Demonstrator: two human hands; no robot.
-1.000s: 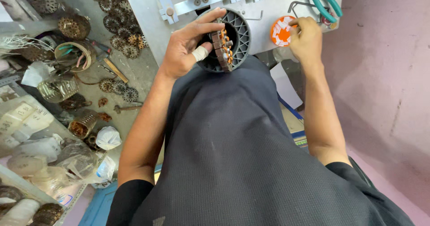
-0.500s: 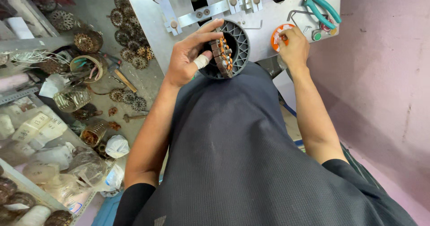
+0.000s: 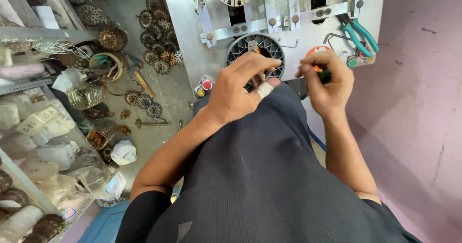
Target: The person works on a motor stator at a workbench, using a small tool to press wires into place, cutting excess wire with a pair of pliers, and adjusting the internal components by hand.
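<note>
At 12 o'clock on the grey tabletop (image 3: pixel 183 26), left hand (image 3: pixel 236 91), one finger taped white, has fingers clamped on a dark slotted stator ring (image 3: pixel 255 50) w/ copper bits inside, held upright against the tabletop edge. Right hand (image 3: pixel 327 81) at 1 o'clock, fingers pinched together on a small green piece (image 3: pixel 326 75), just over an orange disc (image 3: pixel 315 51). Teal pliers (image 3: pixel 358 31) lie at 2 o'clock. Toward 9 o'clock, a wire basket (image 3: pixel 85 97) & a round tin (image 3: pixel 100 136); contents unclear. Rusty rotor discs (image 3: pixel 156 31) lie piled at 11.
</note>
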